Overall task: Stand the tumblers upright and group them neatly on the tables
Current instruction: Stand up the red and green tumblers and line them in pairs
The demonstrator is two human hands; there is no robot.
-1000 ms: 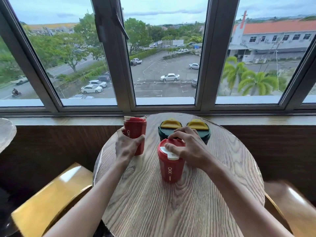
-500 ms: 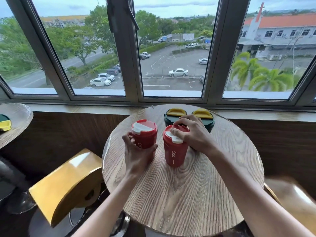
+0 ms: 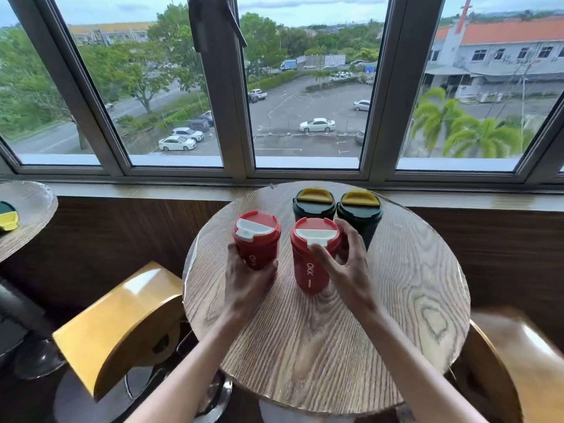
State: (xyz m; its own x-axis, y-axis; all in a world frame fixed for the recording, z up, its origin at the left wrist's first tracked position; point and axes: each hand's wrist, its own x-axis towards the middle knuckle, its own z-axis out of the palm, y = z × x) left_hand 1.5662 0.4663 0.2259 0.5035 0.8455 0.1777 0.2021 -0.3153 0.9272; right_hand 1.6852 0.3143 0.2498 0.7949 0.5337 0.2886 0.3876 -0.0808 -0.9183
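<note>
Two red tumblers with white lid flaps stand upright side by side on the round wooden table (image 3: 396,285). My left hand (image 3: 247,279) wraps the lower front of the left red tumbler (image 3: 257,236). My right hand (image 3: 348,264) pinches the lid of the right red tumbler (image 3: 308,270), thumb on the front and fingers behind. Just behind them, two dark green tumblers with yellow lids (image 3: 314,206) (image 3: 360,213) stand upright, close together near the window edge.
A second round table (image 3: 30,209) at the far left carries a green and yellow tumbler (image 3: 7,216), cut off by the frame edge. A yellow chair (image 3: 122,325) sits to the left of my table, another chair (image 3: 518,361) to the right. A window ledge (image 3: 152,190) runs behind.
Both red tumblers slid toward the green pair and now stand in a row. The left red tumbler went from tilted to upright. My view shifted back and left, revealing the second table.
</note>
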